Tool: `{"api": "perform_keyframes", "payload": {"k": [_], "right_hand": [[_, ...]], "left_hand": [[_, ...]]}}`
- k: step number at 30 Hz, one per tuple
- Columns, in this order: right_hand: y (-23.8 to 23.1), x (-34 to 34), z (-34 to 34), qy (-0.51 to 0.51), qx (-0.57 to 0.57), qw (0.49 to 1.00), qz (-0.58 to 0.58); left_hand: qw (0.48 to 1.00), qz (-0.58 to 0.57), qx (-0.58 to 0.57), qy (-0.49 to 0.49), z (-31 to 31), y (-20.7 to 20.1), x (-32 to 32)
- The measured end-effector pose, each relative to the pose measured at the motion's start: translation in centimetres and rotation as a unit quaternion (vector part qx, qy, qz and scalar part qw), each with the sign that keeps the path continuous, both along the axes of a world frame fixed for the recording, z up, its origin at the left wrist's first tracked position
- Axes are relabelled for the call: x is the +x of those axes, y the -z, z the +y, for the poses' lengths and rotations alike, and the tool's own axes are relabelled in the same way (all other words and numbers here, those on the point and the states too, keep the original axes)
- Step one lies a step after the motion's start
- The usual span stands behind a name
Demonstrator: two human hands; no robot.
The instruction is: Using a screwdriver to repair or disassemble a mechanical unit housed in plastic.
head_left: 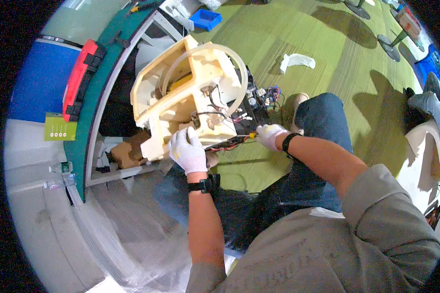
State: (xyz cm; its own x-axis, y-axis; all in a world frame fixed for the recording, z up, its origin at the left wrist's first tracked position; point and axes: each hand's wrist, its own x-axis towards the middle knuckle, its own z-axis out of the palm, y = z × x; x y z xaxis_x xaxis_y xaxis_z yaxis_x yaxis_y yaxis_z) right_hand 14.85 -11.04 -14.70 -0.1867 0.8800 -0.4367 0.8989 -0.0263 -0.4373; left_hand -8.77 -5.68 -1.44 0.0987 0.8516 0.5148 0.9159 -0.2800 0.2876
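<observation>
A cream plastic housing [167,118] with open compartments stands tilted in front of me. A translucent hose [238,68] arches over it, and loose wires [220,111] run across its right part. My left hand [187,150], in a white glove, grips the housing's near edge with bent fingers. In my gloved right hand [270,136] is a screwdriver [252,135] with a yellow handle, its shaft pointing left at the housing's lower right side. Where its tip meets the housing is too small to tell. Dark parts with coloured wires [263,97] sit behind the housing's right side.
At left runs a table with a green top [85,146], bearing a red and black case [80,80]. A blue tray [206,20] and a white curved piece [297,62] lie on the green carpet [322,68]. My knee [322,117] is close by my right hand. Another person's leg [432,105] shows far right.
</observation>
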Motion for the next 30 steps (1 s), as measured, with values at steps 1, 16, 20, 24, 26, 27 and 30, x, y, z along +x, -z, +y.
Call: {"api": "perform_keyframes", "payload": {"k": [1, 16, 20, 24, 26, 27, 30], "right_hand": [[0.1, -0.1, -0.6, 0.008, -0.014, 1.000, -0.007], [0.4, 0.3, 0.0, 0.024, -0.081, 0.996, -0.015], [0.4, 0.1, 0.0, 0.012, -0.073, 0.997, 0.000], [1.6, 0.5, 0.2, -0.017, -0.088, 0.996, -0.002], [1.2, 0.6, -0.1, -0.040, -0.074, 0.996, -0.006], [0.6, 0.4, -0.2, -0.063, -0.061, 0.996, -0.011], [2.2, 0.8, 0.3, 0.004, -0.112, 0.994, 0.003]], "left_hand": [[1.000, 0.010, 0.001, -0.017, -0.2, 0.1, -0.1], [1.000, -0.016, -0.006, 0.019, -0.3, 0.1, 0.2], [1.000, 0.013, -0.010, 0.009, -0.5, -0.2, -0.1], [0.987, 0.117, -0.087, -0.067, -0.7, -1.8, 1.7], [0.979, 0.154, -0.114, -0.074, -0.4, -2.4, 1.9], [0.968, 0.189, -0.141, -0.081, -0.2, -2.7, 1.9], [0.956, 0.223, -0.190, -0.024, 0.6, -3.5, 3.3]]}}
